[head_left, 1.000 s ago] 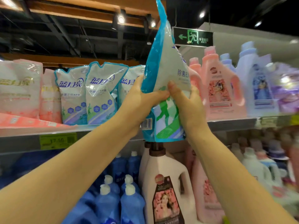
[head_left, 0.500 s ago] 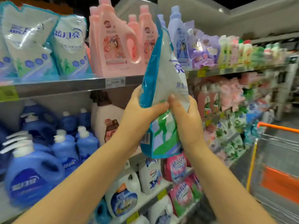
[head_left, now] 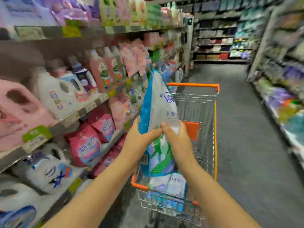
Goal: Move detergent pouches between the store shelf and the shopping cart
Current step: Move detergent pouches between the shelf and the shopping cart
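Both hands, left hand (head_left: 139,142) and right hand (head_left: 176,139), wrap the upright pouch (head_left: 158,109), steadying its floppy weight above the cart (head_left: 215,122), probably for lowering in.

Soft, even indoor light, heavy motion blur and blocky smearing on shelves (head_left: 82,111) at left and right edges, wide-angle bending, pouch (head_left: 158,104) sharper at centre

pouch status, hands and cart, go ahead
Left hand and right hand both grip the pouch, upright. Held above the shopping cart, near end, not yet in. Below it lie other pouches; nothing in the way.
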`<action>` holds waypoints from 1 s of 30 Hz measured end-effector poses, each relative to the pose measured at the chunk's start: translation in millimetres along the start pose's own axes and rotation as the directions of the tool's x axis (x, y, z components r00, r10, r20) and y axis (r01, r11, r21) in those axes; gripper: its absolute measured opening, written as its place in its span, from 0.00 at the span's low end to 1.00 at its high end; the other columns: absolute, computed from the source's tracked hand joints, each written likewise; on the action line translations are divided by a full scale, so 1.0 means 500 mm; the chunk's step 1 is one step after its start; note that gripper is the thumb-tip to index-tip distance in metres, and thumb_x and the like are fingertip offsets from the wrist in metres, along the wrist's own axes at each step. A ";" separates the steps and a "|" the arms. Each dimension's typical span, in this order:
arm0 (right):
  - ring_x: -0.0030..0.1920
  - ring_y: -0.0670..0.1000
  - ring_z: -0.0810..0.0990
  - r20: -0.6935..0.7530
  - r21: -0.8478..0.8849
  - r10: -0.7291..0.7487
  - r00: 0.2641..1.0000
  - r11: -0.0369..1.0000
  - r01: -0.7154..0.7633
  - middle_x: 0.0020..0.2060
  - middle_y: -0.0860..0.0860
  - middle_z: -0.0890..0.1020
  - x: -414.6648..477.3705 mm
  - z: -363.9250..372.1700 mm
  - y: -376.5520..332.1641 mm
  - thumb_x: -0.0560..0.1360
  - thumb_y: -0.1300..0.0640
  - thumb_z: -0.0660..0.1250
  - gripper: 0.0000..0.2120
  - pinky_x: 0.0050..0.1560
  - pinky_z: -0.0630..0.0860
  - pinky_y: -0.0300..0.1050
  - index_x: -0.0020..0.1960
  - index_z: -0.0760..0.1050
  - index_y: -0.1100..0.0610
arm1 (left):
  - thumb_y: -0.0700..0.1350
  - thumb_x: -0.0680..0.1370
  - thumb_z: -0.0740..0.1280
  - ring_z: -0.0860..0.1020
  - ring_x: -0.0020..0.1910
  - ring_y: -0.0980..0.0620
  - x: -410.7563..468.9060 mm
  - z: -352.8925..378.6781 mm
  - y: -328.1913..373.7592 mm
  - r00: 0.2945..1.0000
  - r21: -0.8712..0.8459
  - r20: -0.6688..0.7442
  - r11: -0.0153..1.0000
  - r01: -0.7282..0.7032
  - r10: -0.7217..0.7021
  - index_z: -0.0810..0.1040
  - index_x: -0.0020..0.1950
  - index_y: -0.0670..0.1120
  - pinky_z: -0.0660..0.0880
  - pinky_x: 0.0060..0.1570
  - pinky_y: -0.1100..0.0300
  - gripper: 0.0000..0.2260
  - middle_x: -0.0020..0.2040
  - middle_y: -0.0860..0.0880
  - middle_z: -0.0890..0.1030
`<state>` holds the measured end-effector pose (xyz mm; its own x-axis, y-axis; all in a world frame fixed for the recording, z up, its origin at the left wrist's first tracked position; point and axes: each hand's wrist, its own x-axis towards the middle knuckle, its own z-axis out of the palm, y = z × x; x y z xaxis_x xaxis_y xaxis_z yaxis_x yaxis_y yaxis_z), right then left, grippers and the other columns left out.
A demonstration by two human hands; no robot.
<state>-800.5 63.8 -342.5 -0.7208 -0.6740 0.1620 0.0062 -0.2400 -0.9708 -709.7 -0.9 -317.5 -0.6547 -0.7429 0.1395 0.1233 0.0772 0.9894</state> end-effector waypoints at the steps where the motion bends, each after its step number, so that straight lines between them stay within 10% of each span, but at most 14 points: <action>1: 0.39 0.39 0.80 -0.028 -0.028 0.020 0.999 0.999 -0.021 0.44 0.45 0.81 0.020 -0.040 0.013 0.74 0.54 0.68 0.13 0.41 0.76 0.32 0.57 0.72 0.53 | 0.42 0.62 0.72 0.82 0.49 0.48 0.023 0.036 -0.026 0.999 -0.017 0.010 0.999 0.032 -0.032 0.72 0.62 0.41 0.79 0.48 0.55 0.28 0.53 0.43 0.82; 12: 0.42 0.48 0.83 -0.304 0.110 0.418 0.856 0.908 -0.405 0.45 0.50 0.82 0.219 -0.274 0.282 0.76 0.53 0.66 0.08 0.45 0.80 0.43 0.54 0.73 0.52 | 0.50 0.57 0.74 0.81 0.52 0.43 0.270 0.223 -0.363 0.895 0.061 0.188 0.915 0.399 -0.404 0.73 0.61 0.48 0.76 0.56 0.44 0.33 0.54 0.45 0.82; 19: 0.51 0.58 0.82 -0.531 0.256 0.623 0.574 0.764 -0.592 0.52 0.57 0.82 0.285 -0.324 0.550 0.74 0.54 0.69 0.10 0.54 0.79 0.55 0.54 0.73 0.53 | 0.50 0.59 0.73 0.81 0.48 0.43 0.387 0.255 -0.633 0.672 0.288 0.287 0.730 0.620 -0.683 0.76 0.56 0.51 0.77 0.54 0.48 0.26 0.49 0.45 0.83; 25: 0.46 0.53 0.79 -0.616 0.314 0.717 0.325 0.602 -0.734 0.51 0.57 0.81 0.267 -0.368 0.723 0.75 0.59 0.68 0.13 0.45 0.77 0.43 0.57 0.74 0.61 | 0.28 0.74 0.61 0.79 0.29 0.56 0.390 0.274 -0.834 0.480 0.301 0.303 0.560 0.772 -0.823 0.75 0.51 0.41 0.77 0.36 0.62 0.11 0.34 0.50 0.82; 30: 0.53 0.60 0.80 -0.647 0.248 0.735 0.200 0.452 -0.857 0.55 0.60 0.81 0.244 -0.371 0.830 0.72 0.58 0.68 0.18 0.57 0.76 0.56 0.60 0.73 0.61 | 0.35 0.70 0.66 0.80 0.31 0.51 0.370 0.258 -0.969 0.295 0.316 0.272 0.374 0.872 -0.916 0.77 0.48 0.42 0.78 0.38 0.59 0.08 0.31 0.50 0.83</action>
<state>-1014.3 11.7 -758.8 -0.5885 0.1408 -0.7961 0.7924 0.2959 -0.5334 -986.8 -90.1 -765.7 -0.5086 -0.1091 -0.8541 -0.7601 -0.4091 0.5049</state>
